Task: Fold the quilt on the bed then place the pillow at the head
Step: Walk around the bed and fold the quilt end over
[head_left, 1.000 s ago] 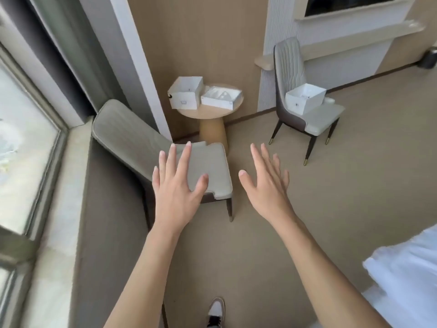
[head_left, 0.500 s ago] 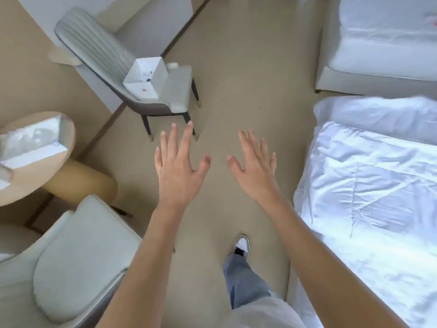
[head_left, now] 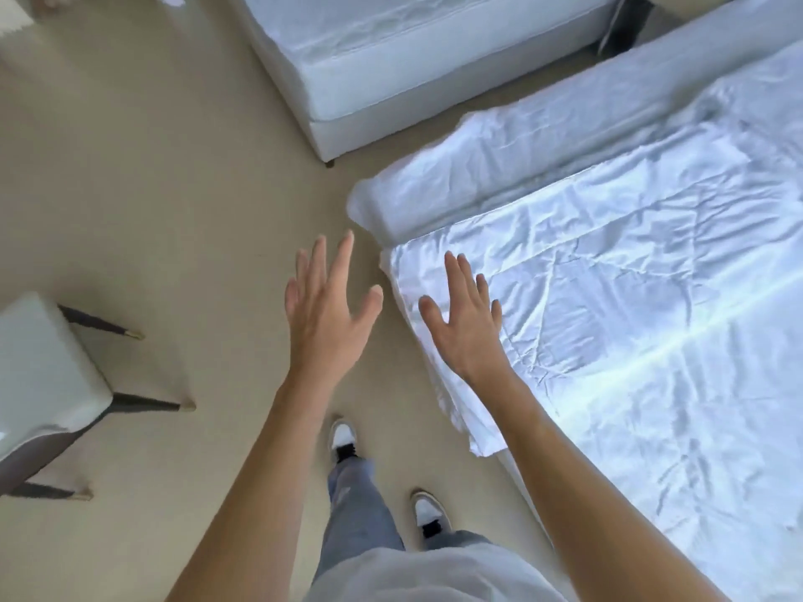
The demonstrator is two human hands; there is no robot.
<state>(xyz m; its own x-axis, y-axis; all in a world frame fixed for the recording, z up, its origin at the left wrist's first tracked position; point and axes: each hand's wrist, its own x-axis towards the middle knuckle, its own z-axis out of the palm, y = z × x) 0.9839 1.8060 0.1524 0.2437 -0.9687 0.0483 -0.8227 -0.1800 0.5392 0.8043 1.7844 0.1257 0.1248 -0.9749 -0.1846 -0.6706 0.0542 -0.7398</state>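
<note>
A white, wrinkled quilt (head_left: 630, 323) lies spread flat over the bed on the right, its near corner hanging over the bed's edge. A long white pillow (head_left: 499, 167) lies along the far side of the quilt, at the bed's corner. My left hand (head_left: 323, 306) is held out flat over the floor, fingers apart, holding nothing. My right hand (head_left: 465, 317) hovers with fingers spread over the quilt's near corner; whether it touches the cloth cannot be told.
A second white bed (head_left: 391, 50) stands at the top, with a gap of beige floor (head_left: 174, 189) between the beds. A pale chair with dark legs (head_left: 48, 384) stands at the left. My feet in white shoes are below my hands.
The view has swung right from the chairs and round table to the bed. The quilt and pillow now fill the right side, and my right hand is over the quilt's corner.
</note>
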